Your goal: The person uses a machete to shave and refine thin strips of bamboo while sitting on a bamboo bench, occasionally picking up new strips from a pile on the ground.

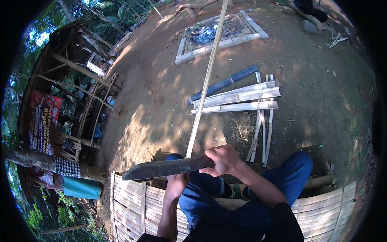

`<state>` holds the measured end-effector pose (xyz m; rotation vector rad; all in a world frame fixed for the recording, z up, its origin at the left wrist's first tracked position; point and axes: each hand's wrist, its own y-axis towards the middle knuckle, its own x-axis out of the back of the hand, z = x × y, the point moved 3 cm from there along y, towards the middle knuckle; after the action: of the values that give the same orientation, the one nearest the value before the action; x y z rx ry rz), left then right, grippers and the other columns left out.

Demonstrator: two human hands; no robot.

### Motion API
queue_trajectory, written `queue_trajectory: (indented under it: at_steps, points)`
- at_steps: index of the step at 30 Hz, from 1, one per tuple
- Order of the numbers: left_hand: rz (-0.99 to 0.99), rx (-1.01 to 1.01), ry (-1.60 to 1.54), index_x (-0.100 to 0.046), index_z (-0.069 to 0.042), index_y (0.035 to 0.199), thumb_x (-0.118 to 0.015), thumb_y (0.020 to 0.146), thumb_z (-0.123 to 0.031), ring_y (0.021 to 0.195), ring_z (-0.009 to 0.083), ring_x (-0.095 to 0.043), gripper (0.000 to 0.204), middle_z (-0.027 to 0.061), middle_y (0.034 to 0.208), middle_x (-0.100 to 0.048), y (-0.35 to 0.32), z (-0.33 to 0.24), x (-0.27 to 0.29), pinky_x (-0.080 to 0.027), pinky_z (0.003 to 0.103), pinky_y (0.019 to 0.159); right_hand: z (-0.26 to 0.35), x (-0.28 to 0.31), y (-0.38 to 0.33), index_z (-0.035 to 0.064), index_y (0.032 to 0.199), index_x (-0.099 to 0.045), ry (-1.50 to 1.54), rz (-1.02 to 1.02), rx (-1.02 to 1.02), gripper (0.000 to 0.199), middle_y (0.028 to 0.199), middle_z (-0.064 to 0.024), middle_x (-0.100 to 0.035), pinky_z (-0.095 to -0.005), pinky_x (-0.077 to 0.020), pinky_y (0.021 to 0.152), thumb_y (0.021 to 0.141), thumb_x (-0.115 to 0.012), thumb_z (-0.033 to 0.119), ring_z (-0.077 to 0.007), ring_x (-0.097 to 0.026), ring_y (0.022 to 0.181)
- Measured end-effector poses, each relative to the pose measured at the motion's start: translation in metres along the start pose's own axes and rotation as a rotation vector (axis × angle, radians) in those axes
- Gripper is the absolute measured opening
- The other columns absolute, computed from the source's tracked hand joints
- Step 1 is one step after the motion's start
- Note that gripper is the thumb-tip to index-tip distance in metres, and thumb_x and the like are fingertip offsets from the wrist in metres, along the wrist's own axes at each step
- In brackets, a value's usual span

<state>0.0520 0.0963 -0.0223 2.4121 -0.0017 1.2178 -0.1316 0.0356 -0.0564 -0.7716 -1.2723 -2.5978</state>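
The person sits on a slatted bamboo platform [129,201], knees in blue trousers. The right hand [224,159] is clenched around the handle of a broad dark machete [167,167], whose blade lies crosswise, pointing to the person's left. The left hand [177,182] sits just below the blade, gripping the near end of a long thin bamboo strip [206,78] (it runs away over the dirt ground toward a stone-edged ash pit [217,32]). Split bamboo pieces [238,99] lie further out.
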Motion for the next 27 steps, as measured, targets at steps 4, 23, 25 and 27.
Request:
queue_trajectory:
  at_steps: [4, 23, 25, 27]
  points:
    - [0.153, 0.168, -0.152, -0.052, -0.004, 0.079, -0.04, 0.099, -0.024, 0.053, 0.0099, -0.042, 0.03, 0.0022, 0.061, -0.044, -0.003, -0.007, -0.003, -0.032, 0.026, 0.047, 0.007, 0.006, 0.007, 0.0063, 0.07, -0.054, -0.068, -0.025, 0.041, 0.058, 0.055, -0.0076, -0.052, -0.0359, -0.0462, 0.043, 0.069, -0.07, 0.062, -0.0258, -0.057, 0.046]
    - [0.141, 0.327, -0.263, -0.058, -0.001, 0.081, -0.054, 0.093, -0.013, 0.058, 0.022, -0.052, 0.017, 0.0079, 0.066, -0.053, -0.02, -0.005, -0.007, -0.041, 0.033, 0.055, -0.01, 0.003, 0.003, 0.0028, 0.076, -0.06, 0.058, -0.008, -0.012, 0.054, 0.053, -0.0094, -0.052, -0.0386, -0.0477, 0.047, 0.074, -0.067, 0.056, -0.0302, -0.059, 0.048]
    - [0.126, -0.075, 0.136, -0.062, 0.001, 0.107, -0.064, 0.072, 0.012, 0.084, 0.0353, -0.059, 0.037, 0.016, 0.091, -0.06, -0.03, 0.006, -0.007, -0.047, 0.041, 0.075, -0.001, 0.008, 0.008, 0.0074, 0.069, -0.057, -0.065, 0.021, 0.084, 0.058, 0.051, -0.0054, -0.047, -0.0374, -0.0466, 0.045, 0.069, -0.068, 0.065, -0.0276, -0.056, 0.045]
    - [0.139, 0.355, -0.273, -0.056, -0.002, 0.083, -0.053, 0.094, -0.021, 0.053, 0.0197, -0.049, 0.023, 0.007, 0.063, -0.05, -0.021, 0.002, 0.003, -0.038, 0.032, 0.05, -0.017, 0.016, 0.009, 0.0057, 0.07, -0.057, -0.057, 0.042, -0.019, 0.058, 0.052, -0.0078, -0.051, -0.0379, -0.0464, 0.045, 0.071, -0.068, 0.063, -0.0287, -0.057, 0.047]
